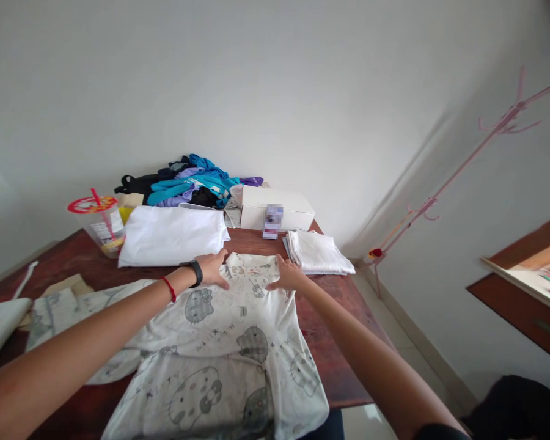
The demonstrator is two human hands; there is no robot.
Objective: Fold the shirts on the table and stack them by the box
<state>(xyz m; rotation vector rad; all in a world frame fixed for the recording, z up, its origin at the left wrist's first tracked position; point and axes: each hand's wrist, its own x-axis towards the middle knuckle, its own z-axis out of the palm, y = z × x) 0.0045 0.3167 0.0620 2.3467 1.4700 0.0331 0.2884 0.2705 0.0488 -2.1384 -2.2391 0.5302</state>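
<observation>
A white collared shirt with a grey cartoon-cat print lies spread over the near part of the table. Its collar points away from me, and one sleeve reaches out to the left. My left hand, with a black wristband and a red string bracelet at the wrist, rests at the shirt's left shoulder, thumb and fingers apart. Across the collar, my right hand touches the right shoulder in the same spread way. Just beyond my left hand lies folded white cloth. Near my right hand is a stack of folded white cloths.
On the dark red wooden table stand a plastic cup with a red straw and a white box. Heaped clothes lie against the wall. A pink coat rack leans across the right side.
</observation>
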